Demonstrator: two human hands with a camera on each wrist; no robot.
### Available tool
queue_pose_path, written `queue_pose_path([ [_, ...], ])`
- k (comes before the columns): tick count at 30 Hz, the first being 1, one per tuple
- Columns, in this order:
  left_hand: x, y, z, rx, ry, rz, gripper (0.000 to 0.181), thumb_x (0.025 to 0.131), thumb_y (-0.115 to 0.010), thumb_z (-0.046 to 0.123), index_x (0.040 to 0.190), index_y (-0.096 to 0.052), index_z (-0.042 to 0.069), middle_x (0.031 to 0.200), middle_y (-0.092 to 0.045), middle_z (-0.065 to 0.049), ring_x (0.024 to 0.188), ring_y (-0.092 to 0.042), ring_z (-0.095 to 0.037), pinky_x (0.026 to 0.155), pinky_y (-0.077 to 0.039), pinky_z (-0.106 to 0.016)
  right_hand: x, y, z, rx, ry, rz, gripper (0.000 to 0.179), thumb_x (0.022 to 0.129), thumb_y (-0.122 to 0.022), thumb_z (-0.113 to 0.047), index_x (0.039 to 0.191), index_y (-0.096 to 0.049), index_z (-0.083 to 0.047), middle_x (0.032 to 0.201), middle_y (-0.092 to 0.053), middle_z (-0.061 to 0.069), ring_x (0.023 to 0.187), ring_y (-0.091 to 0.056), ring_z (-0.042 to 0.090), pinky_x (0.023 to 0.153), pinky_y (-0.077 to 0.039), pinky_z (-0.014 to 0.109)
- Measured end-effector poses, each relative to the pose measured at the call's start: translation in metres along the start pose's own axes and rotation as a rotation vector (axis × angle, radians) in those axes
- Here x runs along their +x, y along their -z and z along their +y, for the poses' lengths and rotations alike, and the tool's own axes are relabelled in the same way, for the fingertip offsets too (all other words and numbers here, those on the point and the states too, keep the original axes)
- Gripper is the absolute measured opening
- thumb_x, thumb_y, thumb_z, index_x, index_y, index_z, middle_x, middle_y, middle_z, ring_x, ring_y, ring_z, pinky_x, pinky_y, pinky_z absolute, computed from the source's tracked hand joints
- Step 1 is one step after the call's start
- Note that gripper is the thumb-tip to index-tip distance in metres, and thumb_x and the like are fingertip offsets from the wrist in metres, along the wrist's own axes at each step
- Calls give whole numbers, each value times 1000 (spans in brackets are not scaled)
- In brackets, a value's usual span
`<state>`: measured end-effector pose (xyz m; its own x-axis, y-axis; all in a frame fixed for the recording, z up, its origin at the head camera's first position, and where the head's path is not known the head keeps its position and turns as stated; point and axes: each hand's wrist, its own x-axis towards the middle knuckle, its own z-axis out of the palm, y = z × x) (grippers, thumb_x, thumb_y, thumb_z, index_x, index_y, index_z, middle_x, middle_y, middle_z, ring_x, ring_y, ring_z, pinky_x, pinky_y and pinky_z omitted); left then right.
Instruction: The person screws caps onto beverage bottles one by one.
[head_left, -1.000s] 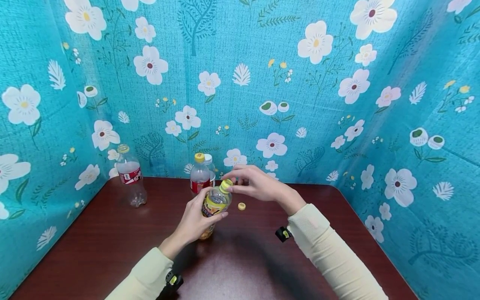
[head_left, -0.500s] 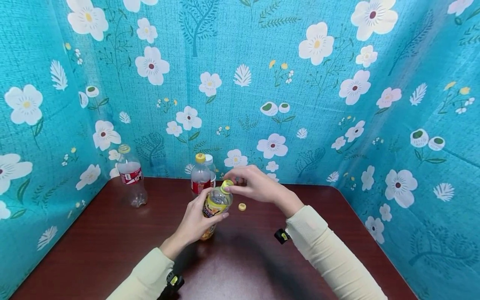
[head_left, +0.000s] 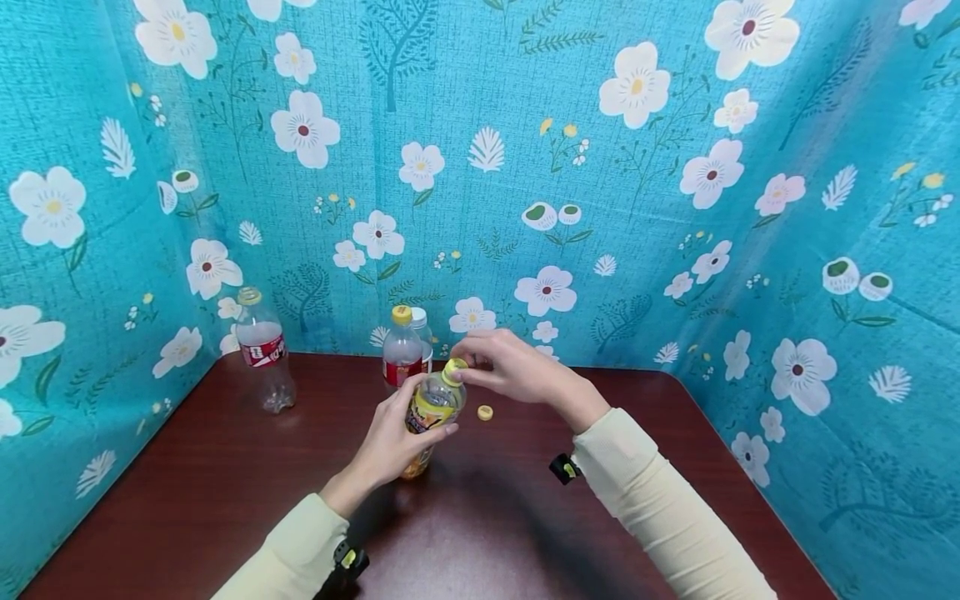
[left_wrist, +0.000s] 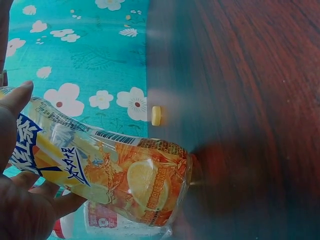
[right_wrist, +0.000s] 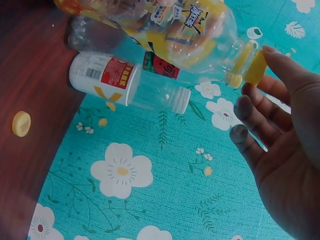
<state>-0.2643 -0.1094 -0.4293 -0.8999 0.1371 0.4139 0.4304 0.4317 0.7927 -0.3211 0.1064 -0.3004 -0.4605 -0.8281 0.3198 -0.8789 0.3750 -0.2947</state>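
My left hand (head_left: 393, 437) grips a clear plastic iced tea bottle (head_left: 435, 408) round its yellow label, thumb on the near side. The bottle leans to the right, its base low over the table. Orange pictures of lemon slices show on the lower label (left_wrist: 140, 175) in the left wrist view. At the bottle's mouth, my right hand (head_left: 513, 367) pinches a yellow cap (right_wrist: 256, 68) between thumb and index finger. The other right fingers are bent and hold nothing. A second yellow cap (head_left: 485, 412) lies loose on the table, to the right of the bottle.
Behind the held bottle stand a red-labelled bottle with a yellow cap (head_left: 402, 350) and a white-topped bottle (head_left: 424, 333). Another red-labelled bottle (head_left: 262, 354) stands at the left. A blue flowered cloth (head_left: 480, 208) rises round the dark table (head_left: 225, 500).
My right fingers have shifted slightly at the yellow cap and curled in a little. The left hand and the bottle stay almost in place.
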Motion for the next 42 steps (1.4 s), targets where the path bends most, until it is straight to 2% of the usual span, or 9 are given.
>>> queue_pose_path([
  [8, 0, 0, -2, 3, -13, 5, 79, 80, -89, 35, 145, -47, 22, 127, -65, -2, 107, -65, -20, 91, -57, -44, 5, -4, -4, -67, -39, 14, 21, 101, -68, -27, 109, -73, -8, 76, -62, -7, 66, -53, 7, 62, -48, 24],
  [15, 0, 1, -3, 2, -5, 5, 78, 81, -89, 36, 145, -46, 22, 128, -65, -2, 109, -65, -20, 92, -57, -45, 3, -2, -5, -64, 25, -28, 28, 103, -64, -23, 124, -70, -7, 106, -71, 2, 85, -62, 8, 76, -56, 27],
  [20, 0, 2, -3, 1, -8, 4, 78, 81, -89, 35, 145, -46, 23, 128, -65, -2, 110, -65, -20, 93, -57, -46, 2, 0, -4, -44, 29, -56, 29, 102, -65, -21, 128, -69, -8, 110, -69, 2, 91, -63, 9, 79, -55, 25],
  [24, 0, 1, -3, -4, -4, 3, 79, 80, -89, 35, 145, -47, 23, 127, -65, -2, 109, -65, -20, 92, -57, -46, 3, -1, -4, -37, 3, -42, 23, 101, -67, -24, 119, -71, -8, 101, -70, -2, 81, -61, 7, 72, -54, 23],
  [28, -1, 1, -2, -9, -2, -1, 79, 80, -90, 34, 145, -47, 24, 127, -65, -1, 108, -66, -20, 92, -57, -45, 5, -3, -5, -65, -44, -10, 18, 100, -69, -29, 103, -71, -11, 79, -65, -7, 65, -55, 6, 60, -49, 23],
  [33, 0, 0, -3, -18, -13, 8, 78, 80, -90, 33, 145, -48, 25, 126, -65, 0, 107, -66, -19, 91, -57, -44, 5, -3, -6, -146, -103, 36, 29, 98, -68, -44, 86, -68, -18, 65, -56, -11, 57, -50, 5, 53, -44, 23],
  [37, -1, 0, -6, -21, -24, 24, 76, 80, -89, 35, 143, -48, 24, 124, -66, 1, 107, -66, -17, 90, -58, -43, 2, 2, -4, -94, -98, 17, 30, 99, -67, -43, 107, -71, -15, 73, -58, -8, 62, -53, 9, 58, -45, 26],
  [40, -1, 1, -7, -16, -26, 26, 75, 81, -89, 36, 143, -48, 24, 124, -66, 2, 107, -65, -17, 90, -57, -44, -1, 7, -2, -16, -83, -46, 38, 99, -70, -35, 130, -64, -13, 85, -59, -3, 70, -54, 13, 63, -46, 29],
  [42, -1, 1, -7, -14, -25, 22, 75, 81, -88, 37, 144, -48, 25, 124, -66, 2, 108, -65, -17, 90, -57, -45, -2, 10, -2, 19, -78, -88, 44, 98, -71, -30, 137, -60, -14, 92, -58, -2, 73, -54, 14, 66, -46, 29],
])
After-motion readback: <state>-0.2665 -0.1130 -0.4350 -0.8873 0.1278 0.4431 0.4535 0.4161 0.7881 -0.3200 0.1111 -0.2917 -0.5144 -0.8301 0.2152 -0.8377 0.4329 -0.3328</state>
